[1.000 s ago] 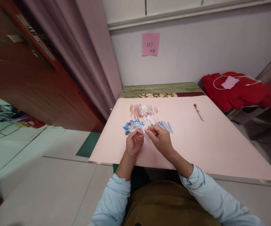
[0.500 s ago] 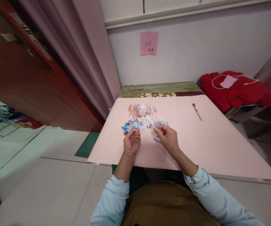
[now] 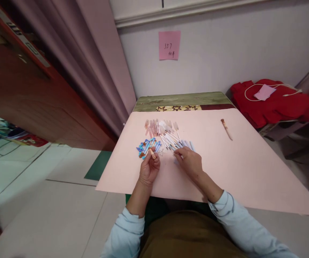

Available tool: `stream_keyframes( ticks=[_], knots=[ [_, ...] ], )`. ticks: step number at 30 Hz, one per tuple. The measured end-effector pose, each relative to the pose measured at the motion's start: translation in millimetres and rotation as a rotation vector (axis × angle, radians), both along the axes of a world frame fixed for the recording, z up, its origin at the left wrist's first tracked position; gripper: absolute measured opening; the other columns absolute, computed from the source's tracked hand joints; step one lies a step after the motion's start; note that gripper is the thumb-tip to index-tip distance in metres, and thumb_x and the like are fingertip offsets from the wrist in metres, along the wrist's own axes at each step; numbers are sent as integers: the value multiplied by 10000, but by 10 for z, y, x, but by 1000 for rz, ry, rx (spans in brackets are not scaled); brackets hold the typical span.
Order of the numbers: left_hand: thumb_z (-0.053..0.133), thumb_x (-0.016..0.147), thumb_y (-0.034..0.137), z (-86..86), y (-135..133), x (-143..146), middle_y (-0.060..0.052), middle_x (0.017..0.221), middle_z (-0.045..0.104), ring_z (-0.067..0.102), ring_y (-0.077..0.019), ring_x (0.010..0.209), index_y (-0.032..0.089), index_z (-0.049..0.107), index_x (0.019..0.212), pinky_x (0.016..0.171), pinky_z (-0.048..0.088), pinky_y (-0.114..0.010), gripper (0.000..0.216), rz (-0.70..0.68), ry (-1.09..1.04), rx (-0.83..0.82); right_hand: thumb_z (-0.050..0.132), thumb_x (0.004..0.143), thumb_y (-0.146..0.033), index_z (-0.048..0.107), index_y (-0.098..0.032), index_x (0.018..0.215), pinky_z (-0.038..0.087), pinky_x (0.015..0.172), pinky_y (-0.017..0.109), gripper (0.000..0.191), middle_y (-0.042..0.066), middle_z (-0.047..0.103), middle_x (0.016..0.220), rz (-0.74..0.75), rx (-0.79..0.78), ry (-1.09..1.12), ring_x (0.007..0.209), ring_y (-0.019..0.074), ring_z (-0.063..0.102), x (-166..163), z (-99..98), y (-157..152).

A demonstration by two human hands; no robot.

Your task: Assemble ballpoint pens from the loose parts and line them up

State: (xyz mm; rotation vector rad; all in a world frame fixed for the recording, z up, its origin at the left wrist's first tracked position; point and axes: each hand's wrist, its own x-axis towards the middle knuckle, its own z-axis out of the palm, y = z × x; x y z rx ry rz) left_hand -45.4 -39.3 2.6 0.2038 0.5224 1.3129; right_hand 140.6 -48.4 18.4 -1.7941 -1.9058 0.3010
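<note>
My left hand is closed in a pinch around a small tan patterned pen piece, held up at a tilt over the front of a pile of blue and brown pen parts. My right hand is bent downward, thumb and fingertips together at the lower ends of the refills. Whatever lies between those fingertips is hidden. White pen refills with dark tips fan out just beyond it. Pale blue pen barrels lie partly behind its knuckles. Further back are rows of translucent brownish and greyish pen parts.
A tan pen with a brown top lies by itself on the right of the pink-covered table. Beyond the table's right edge is red cloth with a white cable. A pink note hangs on the wall; a curtain borders the left.
The tan piece in my left hand has turned from roughly level to tilted. My right hand has dropped slightly, its fingertips curling downward and leftward. The whole view has shifted a little.
</note>
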Motion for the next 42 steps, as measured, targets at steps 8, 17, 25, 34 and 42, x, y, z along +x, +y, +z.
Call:
stream_keyframes(
  ticks=[8,17,25,34,42],
  knots=[
    [630,822,255,43,1,42,35,572,407,373,-56,477,57,664,1030,418,312,-161,289,-159,101,41,461,962,-313,699,-263,971,313,599,244,244,33,662,963,102,-54,-213,795,140,592,-173,2,224],
    [633,818,272,59,23,54,30,571,418,386,-63,479,52,663,1042,429,315,-179,316,-234,117,13,490,943,-294,678,-189,880,342,645,266,224,76,652,917,174,-89,-276,841,176,591,-278,0,323],
    [623,839,184,105,-96,14,-13,672,546,459,-34,509,65,651,981,409,361,-104,187,-231,25,-223,524,924,-274,689,-198,844,385,643,266,198,65,671,897,204,-85,-224,800,175,617,-199,79,299],
    [695,799,182,259,-166,386,-37,897,658,582,-51,656,122,657,940,556,473,-124,158,-123,95,-212,569,902,-354,628,-195,1084,442,556,218,248,-15,610,716,154,106,646,564,98,520,18,217,-186],
    [723,776,187,273,-67,615,-28,867,649,601,-91,785,139,666,862,721,482,-193,113,-201,57,-122,607,875,-316,668,-211,1084,490,592,222,242,6,641,794,86,127,682,621,101,564,56,267,-129]
  ],
)
